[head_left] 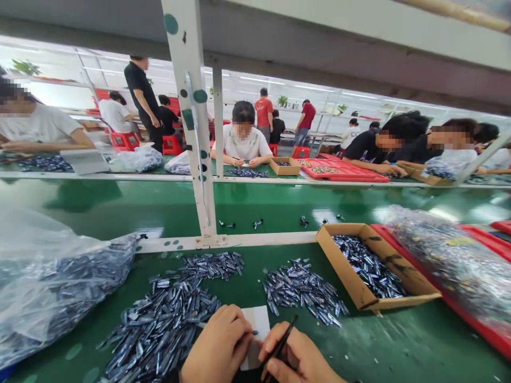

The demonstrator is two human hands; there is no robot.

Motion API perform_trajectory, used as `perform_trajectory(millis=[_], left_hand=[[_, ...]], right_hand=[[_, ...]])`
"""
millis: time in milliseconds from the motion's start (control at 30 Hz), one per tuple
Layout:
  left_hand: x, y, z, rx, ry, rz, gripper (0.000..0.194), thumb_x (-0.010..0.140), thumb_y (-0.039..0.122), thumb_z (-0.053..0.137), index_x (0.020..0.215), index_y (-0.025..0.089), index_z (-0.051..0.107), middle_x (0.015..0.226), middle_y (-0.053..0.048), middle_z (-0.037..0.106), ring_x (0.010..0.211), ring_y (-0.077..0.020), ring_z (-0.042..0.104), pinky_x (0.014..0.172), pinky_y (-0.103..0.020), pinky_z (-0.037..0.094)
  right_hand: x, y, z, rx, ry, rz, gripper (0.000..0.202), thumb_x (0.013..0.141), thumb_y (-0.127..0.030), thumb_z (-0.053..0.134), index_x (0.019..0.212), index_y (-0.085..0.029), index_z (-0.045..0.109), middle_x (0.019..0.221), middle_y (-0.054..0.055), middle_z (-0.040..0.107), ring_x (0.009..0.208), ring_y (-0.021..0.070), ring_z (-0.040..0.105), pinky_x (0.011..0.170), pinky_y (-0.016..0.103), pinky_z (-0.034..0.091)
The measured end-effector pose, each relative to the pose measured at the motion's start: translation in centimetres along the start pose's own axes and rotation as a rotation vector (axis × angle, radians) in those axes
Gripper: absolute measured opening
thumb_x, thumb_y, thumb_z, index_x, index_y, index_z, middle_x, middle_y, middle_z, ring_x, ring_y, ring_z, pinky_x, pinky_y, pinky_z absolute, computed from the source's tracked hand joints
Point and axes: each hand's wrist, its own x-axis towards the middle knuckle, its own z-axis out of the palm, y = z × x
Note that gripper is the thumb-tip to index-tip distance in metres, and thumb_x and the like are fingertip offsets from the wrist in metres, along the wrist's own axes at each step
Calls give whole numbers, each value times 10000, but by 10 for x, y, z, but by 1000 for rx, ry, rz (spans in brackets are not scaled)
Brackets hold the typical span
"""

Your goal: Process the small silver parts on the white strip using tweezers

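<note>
My left hand [223, 340] is closed, fingers curled at the edge of a small white pad [260, 317] on the green bench. A tiny dark piece [255, 333] shows by its fingertips; I cannot make out what it grips. My right hand [299, 354] holds black tweezers [284, 339] between thumb and fingers, slanting up to the right just beside the pad. To the left of my hands spreads a large pile of slim, shiny blue-black parts [159, 324]. A smaller pile of similar parts [301, 290] lies beyond my right hand.
At right stands a cardboard box [343, 276] of such parts, beside a filled plastic bag [451, 266] on a red tray [479, 330]. Another filled bag [59, 292] is at left. A white post [195, 127] rises ahead; people work across the green belt [263, 199].
</note>
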Motion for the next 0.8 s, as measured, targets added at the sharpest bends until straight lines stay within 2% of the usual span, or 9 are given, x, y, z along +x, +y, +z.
perform_trajectory(millis=[100, 267, 400, 533, 667, 800], left_hand=[[-1, 1, -1, 18, 79, 57, 196, 801, 19, 614, 815, 203, 682, 902, -11, 690, 853, -178, 634, 796, -298, 522], [1, 1, -2, 48, 67, 43, 210, 831, 40, 598, 866, 214, 711, 919, -18, 697, 863, -191, 632, 821, -333, 514], [3, 3, -3, 2, 77, 11, 215, 827, 51, 583, 884, 217, 708, 919, -19, 691, 865, -196, 633, 824, -344, 517], [4, 4, -3, -94, 100, -27, 235, 783, 45, 597, 930, 207, 685, 944, -20, 704, 877, -200, 641, 833, -357, 531], [4, 2, -3, -113, 81, -20, 197, 817, 59, 569, 804, 212, 692, 941, -21, 704, 890, -204, 646, 824, -366, 538], [5, 1, -1, -124, 86, -53, 180, 826, 86, 555, 772, 207, 676, 936, -29, 692, 884, -206, 646, 809, -366, 548]], right_hand=[[0, -10, 2, 5, 68, -2, 402, 860, -599, 596, 947, -208, 561, 850, 36, 611, 691, 169, 642, 667, 320, 534], [10, -35, -8, 57, 223, 82, 362, 859, -553, 639, 911, -202, 567, 834, 23, 608, 725, 171, 646, 687, 341, 574], [21, -36, -20, 174, 293, 150, 330, 864, -513, 661, 931, -212, 545, 894, 17, 611, 782, 175, 680, 709, 365, 603], [23, -31, -26, 226, 306, 214, 319, 848, -479, 698, 930, -211, 547, 913, 21, 616, 802, 180, 690, 718, 376, 612], [20, -34, -31, 226, 268, 276, 330, 830, -470, 724, 938, -212, 548, 928, 31, 623, 817, 183, 697, 758, 385, 603], [18, -35, -34, 209, 237, 341, 313, 833, -455, 725, 943, -217, 554, 922, 34, 636, 847, 190, 688, 777, 388, 598]])
